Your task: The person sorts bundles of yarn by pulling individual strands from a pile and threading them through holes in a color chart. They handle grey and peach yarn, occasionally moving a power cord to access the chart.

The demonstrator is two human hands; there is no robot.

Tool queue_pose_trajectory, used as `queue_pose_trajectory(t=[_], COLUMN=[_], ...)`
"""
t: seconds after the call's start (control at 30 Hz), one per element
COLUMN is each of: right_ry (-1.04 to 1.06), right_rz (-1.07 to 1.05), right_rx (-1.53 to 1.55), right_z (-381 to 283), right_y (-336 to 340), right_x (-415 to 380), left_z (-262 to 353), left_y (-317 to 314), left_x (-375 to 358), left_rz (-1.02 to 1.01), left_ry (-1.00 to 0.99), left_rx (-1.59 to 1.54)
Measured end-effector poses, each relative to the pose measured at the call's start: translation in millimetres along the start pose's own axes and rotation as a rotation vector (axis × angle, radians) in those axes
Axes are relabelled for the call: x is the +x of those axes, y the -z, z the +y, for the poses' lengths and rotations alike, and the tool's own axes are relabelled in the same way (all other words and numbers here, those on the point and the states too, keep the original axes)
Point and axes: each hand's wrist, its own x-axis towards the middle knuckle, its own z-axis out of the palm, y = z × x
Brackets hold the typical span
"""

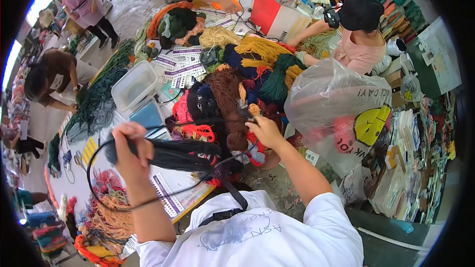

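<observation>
My left hand [132, 153] is closed around a dark grey-black skein of yarn [183, 155], which stretches sideways to the right over the table. A thin black cable [89, 170] loops around my left forearm and runs across toward the right. My right hand [267, 132] has its fingers pinched together beside the brown skein [225, 89]; what lies between the fingertips is too small and dark to make out. Under and around the hands lie red yarn [199, 132] and a black skein [202, 103].
A see-through plastic bag [316, 94] stands to my right. Beyond my left hand are a plastic bin [133, 89], a blue box [147, 116] and scissors [77, 158]. Label sheets [180, 64] and mustard yarn [262, 49] lie farther back. A co-worker in a black cap [358, 12] reaches in.
</observation>
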Motion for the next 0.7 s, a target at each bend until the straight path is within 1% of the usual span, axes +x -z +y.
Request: queue_pose_trajectory(t=[0.03,0.1,0.17,0.2,0.23,0.3,0.33,0.37,0.4,0.43,0.47,0.5,0.53,0.57,0.6,0.63,0.7], right_ry=[-0.135,-0.311,-0.3,-0.386,-0.385,-0.343,-0.332,-0.3,-0.253,-0.265,-0.121,0.012,0.013,0.144,0.269,0.16,0.185], right_rz=[-0.038,-0.094,0.012,0.015,0.02,-0.021,-0.019,-0.053,-0.082,-0.166,-0.202,-0.243,-0.253,-0.256,-0.263,-0.301,-0.041], right_rx=[0.167,0.596,0.744,0.962,0.992,0.946,0.951,0.711,0.461,0.34,0.267,0.198,0.197,0.158,0.126,0.253,0.554], right_z=[-10.0,-12.6,-28.4,-41.2,-56.0,-80.4,-94.7,-110.7,-126.3,-139.9,-147.8,-154.9,-166.3,-180.1,-191.0,-197.7,-215.5], right_y=[14.5,40.2,67.2,83.2,99.5,123.0,126.2,125.6,126.5,128.0,127.2,125.3,125.5,124.7,121.8,116.6,94.0], right_x=[0.3,4.9,7.0,6.7,6.0,2.3,2.8,0.3,0.6,1.5,1.6,0.8,1.7,1.9,1.2,-0.4,-0.8], left_z=[3.1,-4.3,-26.3,-27.7,-34.7,-29.4,-25.9,-22.5,-22.0,-25.2,-29.1,-25.4,-33.9,-36.9,-46.1,-55.8,-70.8], left_y=[13.5,43.2,113.9,140.7,176.8,201.2,183.8,152.8,122.7,104.8,82.6,52.1,31.4,10.2,-5.6,-13.5,-22.2], left_x=[10.8,27.0,31.9,31.0,29.8,19.9,18.5,12.4,10.3,9.9,10.1,10.2,12.8,14.7,23.8,19.8,-3.1], left_rz=[0.087,0.034,0.047,0.185,0.351,0.504,0.462,0.421,0.359,0.255,0.119,-0.006,-0.085,-0.211,-0.363,-0.516,-0.671], left_ry=[0.065,0.237,0.456,0.556,0.547,0.42,0.353,0.286,0.25,0.234,0.191,0.189,0.193,0.177,0.085,0.004,0.453], left_rx=[0.171,0.495,0.689,0.587,0.366,0.138,0.138,0.134,0.205,0.211,0.245,0.304,0.342,0.402,0.493,0.577,0.526])
